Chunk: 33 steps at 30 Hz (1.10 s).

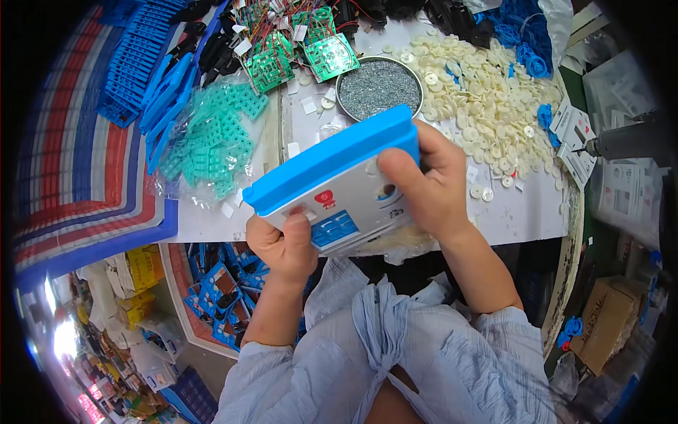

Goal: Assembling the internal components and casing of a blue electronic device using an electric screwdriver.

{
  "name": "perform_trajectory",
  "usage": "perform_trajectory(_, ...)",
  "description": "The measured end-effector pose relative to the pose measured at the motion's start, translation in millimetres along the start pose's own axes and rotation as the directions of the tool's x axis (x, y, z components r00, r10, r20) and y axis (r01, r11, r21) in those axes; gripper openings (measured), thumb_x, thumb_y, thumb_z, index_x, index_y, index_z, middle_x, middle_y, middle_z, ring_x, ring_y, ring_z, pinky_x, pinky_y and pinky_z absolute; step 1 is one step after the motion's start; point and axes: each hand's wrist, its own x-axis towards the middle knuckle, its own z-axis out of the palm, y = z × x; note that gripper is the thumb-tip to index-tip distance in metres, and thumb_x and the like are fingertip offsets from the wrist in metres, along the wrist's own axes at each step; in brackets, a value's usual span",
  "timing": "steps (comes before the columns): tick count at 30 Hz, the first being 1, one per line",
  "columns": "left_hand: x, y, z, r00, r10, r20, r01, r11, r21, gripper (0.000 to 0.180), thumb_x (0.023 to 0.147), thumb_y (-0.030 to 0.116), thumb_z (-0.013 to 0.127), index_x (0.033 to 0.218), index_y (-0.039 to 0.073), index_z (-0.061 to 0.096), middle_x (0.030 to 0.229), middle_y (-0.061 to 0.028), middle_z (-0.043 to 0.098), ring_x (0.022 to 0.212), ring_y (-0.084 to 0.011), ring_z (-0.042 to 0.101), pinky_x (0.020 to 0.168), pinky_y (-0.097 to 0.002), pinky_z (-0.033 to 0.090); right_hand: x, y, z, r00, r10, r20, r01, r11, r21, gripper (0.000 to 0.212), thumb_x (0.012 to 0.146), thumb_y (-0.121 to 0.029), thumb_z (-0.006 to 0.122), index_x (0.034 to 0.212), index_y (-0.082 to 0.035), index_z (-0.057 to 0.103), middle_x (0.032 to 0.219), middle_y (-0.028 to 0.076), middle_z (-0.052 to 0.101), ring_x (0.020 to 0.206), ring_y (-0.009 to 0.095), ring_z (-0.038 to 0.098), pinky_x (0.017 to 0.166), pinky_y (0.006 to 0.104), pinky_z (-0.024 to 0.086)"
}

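A blue plastic casing with a white printed front panel is held tilted above the table's near edge. The panel carries small coloured pictures and a blue window. My left hand grips its lower left end, thumb on the panel near a round patch of small holes. At the other end my right hand clasps the casing, its thumb pressed on the panel and its fingers mostly hidden behind. The casing's back cannot be seen.
Beyond the casing stands a round tin of small screws. Cream plastic discs are heaped to the right, near a dark power screwdriver. Green circuit boards and a bag of turquoise keypads lie left. A bin of blue casings sits below.
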Motion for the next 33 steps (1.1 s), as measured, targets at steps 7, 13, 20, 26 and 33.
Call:
perform_trajectory(7, 30, 30, 6, 0.998, -0.060, 0.013, 0.061, 0.991, -0.117, 0.042, 0.098, 0.037, 0.067, 0.103, -0.004, 0.068, 0.093, -0.0056, 0.067, 0.086, -0.0113, 0.060, 0.076, -0.0274, 0.048, -6, -19, -11, 0.973, -0.229, 0.016, 0.230, 0.969, -0.093, 0.031, 0.086, -0.022, 0.084, 0.102, 0.000, 0.071, 0.080, -0.001, 0.066, 0.069, 0.002, 0.056, 0.061, 0.0197, 0.043)
perform_trajectory(13, 63, 43, -11, 0.962, 0.148, 0.231, -0.171, 0.982, 0.083, 0.051, 0.099, 0.045, 0.065, 0.118, -0.002, 0.061, 0.093, -0.0036, 0.063, 0.083, -0.0130, 0.059, 0.073, -0.0265, 0.046, 0, -41, -37, 0.935, -0.251, 0.250, 0.317, 0.909, -0.272, 0.029, 0.079, -0.013, 0.084, 0.102, -0.003, 0.070, 0.096, 0.004, 0.072, 0.084, 0.013, 0.065, 0.075, 0.0269, 0.051)
perform_trajectory(20, 62, 18, 3, 0.791, -0.484, 0.373, 0.541, 0.839, -0.059, 0.073, 0.098, 0.037, 0.064, 0.153, -0.002, 0.035, 0.092, -0.0029, 0.067, 0.066, -0.0058, 0.056, 0.059, -0.0201, 0.045, -6, -43, -73, 0.606, -0.396, 0.690, 0.795, 0.272, -0.542, 0.020, 0.069, -0.018, 0.075, 0.085, -0.011, 0.066, 0.119, 0.010, 0.072, 0.111, 0.035, 0.063, 0.093, 0.0514, 0.053)
perform_trajectory(26, 11, -22, 20, 0.837, -0.403, 0.370, 0.329, 0.911, 0.247, 0.071, 0.099, 0.013, 0.060, 0.159, -0.002, 0.025, 0.085, -0.0090, 0.071, 0.059, -0.0135, 0.062, 0.056, -0.0283, 0.046, -35, 3, -104, 0.822, -0.117, 0.558, 0.526, 0.531, -0.664, 0.033, 0.074, -0.007, 0.069, 0.107, -0.004, 0.070, 0.137, 0.016, 0.062, 0.132, 0.041, 0.052, 0.106, 0.0474, 0.047)
perform_trajectory(33, 15, -10, 30, 0.821, -0.429, 0.377, 0.080, 0.741, 0.667, 0.070, 0.099, 0.021, 0.061, 0.156, -0.004, 0.030, 0.069, -0.0185, 0.066, 0.058, -0.0329, 0.065, 0.055, -0.0410, 0.049, -43, 15, -93, 0.879, -0.048, 0.474, 0.447, 0.431, -0.784, 0.054, 0.079, -0.021, 0.077, 0.127, 0.000, 0.063, 0.144, 0.017, 0.057, 0.137, 0.040, 0.048, 0.110, 0.0482, 0.044)
